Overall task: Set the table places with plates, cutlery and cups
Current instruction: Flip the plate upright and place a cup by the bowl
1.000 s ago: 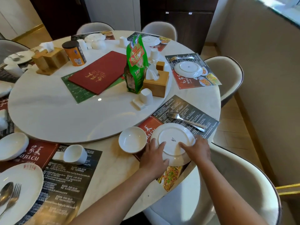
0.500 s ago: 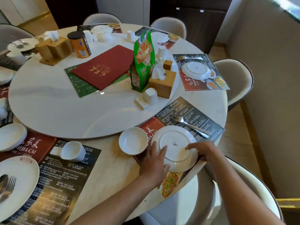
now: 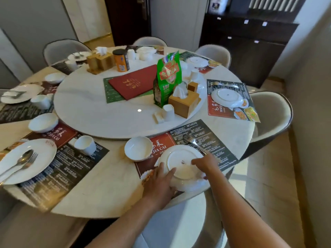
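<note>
The plate [image 3: 180, 163] lies upside down on the placemat [image 3: 197, 133] at the near edge of the table [image 3: 111, 185], caught between both hands. The left hand [image 3: 159, 183] rests on the plate's near-left rim with its fingers laid fairly straight over the edge, pressing rather than curling round it. The right hand [image 3: 204, 162] covers the far-right rim with bent fingers; whether they hook under the edge I cannot tell. The step looks like turning the plate right side up, so the right hand should lift its rim while the left steadies the opposite edge as a pivot. A bowl [image 3: 138, 148] sits just beyond the left hand, and a fork [image 3: 194, 143] lies just past the right fingers (its handle runs under that hand), so the flip should stay clear of both.
</note>
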Available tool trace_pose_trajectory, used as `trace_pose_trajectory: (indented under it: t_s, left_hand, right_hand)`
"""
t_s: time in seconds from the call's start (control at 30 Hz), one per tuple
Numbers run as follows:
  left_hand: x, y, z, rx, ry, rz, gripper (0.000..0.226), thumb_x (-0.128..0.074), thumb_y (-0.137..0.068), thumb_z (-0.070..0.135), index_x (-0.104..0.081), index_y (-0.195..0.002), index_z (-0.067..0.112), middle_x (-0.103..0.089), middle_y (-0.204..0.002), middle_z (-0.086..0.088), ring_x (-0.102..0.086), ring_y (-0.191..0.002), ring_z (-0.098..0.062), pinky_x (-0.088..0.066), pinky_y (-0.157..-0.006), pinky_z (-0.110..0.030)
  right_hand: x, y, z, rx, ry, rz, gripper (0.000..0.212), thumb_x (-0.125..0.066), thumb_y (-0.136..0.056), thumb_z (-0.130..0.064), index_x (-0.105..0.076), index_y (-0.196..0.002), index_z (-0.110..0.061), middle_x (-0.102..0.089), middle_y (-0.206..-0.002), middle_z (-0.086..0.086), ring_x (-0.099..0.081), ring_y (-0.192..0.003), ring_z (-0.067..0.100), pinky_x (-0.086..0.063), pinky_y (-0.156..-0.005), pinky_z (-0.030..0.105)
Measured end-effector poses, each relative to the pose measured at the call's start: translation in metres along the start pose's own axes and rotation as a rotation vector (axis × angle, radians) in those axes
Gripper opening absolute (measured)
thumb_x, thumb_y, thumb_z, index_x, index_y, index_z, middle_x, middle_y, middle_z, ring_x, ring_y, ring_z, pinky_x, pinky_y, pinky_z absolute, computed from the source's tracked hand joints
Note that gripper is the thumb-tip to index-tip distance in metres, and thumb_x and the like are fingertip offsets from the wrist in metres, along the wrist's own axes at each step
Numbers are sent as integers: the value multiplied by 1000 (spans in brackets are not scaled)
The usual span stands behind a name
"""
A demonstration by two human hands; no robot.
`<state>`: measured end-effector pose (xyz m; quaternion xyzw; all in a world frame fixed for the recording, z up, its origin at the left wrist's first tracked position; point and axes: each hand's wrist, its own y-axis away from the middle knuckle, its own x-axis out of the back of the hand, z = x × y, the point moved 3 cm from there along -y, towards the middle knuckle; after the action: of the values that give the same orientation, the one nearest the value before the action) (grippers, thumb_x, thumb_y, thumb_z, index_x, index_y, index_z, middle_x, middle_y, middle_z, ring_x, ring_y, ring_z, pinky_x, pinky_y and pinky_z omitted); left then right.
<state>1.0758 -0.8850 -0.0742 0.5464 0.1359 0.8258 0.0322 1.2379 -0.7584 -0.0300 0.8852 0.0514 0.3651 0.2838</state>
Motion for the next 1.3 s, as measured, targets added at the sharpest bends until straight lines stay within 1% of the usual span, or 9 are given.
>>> trace_pose_trajectory:
  t_s: [0.13,0.33,0.47,0.57,0.67,0.8,1.03,1.17,1.3]
  left_hand:
    - [3,-3,4,95,12,-42,73,-56,-94,47,-18,-156,48,2,-169,-5,-15,-152,-32,-27,-120,-50]
    - [5,-5,0,119,-14,-54,85,-64,-90,52,-14,-158,41,5,-168,-9,-18,-152,-33,-31,-118,-47]
    - [2,-6,-2,95,-21,-59,91,-65,-87,55,-10,-158,40,7,-168,-9,-16,-153,-33,-31,-118,-48]
    - [-1,-4,-3,75,-10,-19,96,-68,-84,56,-12,-158,35,4,-166,-8,-19,-151,-32,-34,-116,-47]
    - [-4,-1,-6,56,16,57,95,-70,-82,54,-15,-156,33,-3,-163,-4,-29,-146,-31,-42,-109,-45]
    - [-4,4,-4,72,67,109,89,-69,-86,51,-17,-156,34,-8,-163,-2,-33,-144,-30,-44,-107,-45]
    - [2,18,10,64,318,151,82,-68,-88,40,-22,-156,37,-16,-163,9,-26,-147,-18,-42,-110,-40]
    - [13,14,10,181,674,240,59,-60,-93,20,-44,-148,33,-50,-150,6,-48,-134,-14,-42,-109,-32]
    - [39,11,3,440,1224,288,29,-51,-102,30,-62,-128,26,-74,-106,-5,-72,-95,-21,-61,-79,-38]
  right_hand:
    - [-6,-15,32,32,152,8,64,-78,-69,-50,-64,-111,-4,-68,-112,14,-63,-106,31,-56,-83,37]
    - [-3,-14,23,-79,-114,-81,68,-88,-66,-47,-63,-112,-4,-69,-105,16,-68,-90,33,-60,-75,40]
    - [-15,-37,34,-110,-163,-127,102,-94,-38,-51,-60,-121,-3,-67,-105,16,-66,-96,34,-60,-84,47]
    - [-11,-25,29,-160,-254,-161,94,-98,-39,-37,-59,-117,-3,-68,-99,15,-68,-88,32,-60,-72,41]
    - [-6,-11,22,-183,-366,-242,71,-94,-58,-16,-56,-115,1,-67,-96,20,-68,-80,34,-56,-54,37]
    - [3,-4,10,-54,-301,-230,55,-88,-67,-5,-57,-111,2,-64,-102,20,-65,-87,36,-60,-79,53]
    - [24,13,-23,234,-182,-152,58,-86,-70,-6,-56,-119,-15,-60,-110,10,-60,-102,34,-57,-86,55]
    - [30,31,-39,499,12,-55,48,-84,-72,-11,-55,-109,-22,-62,-108,6,-58,-98,27,-52,-82,43]
    - [32,60,-38,763,189,22,39,-81,-76,-11,-54,-102,-22,-59,-95,-1,-55,-86,22,-41,-70,31]
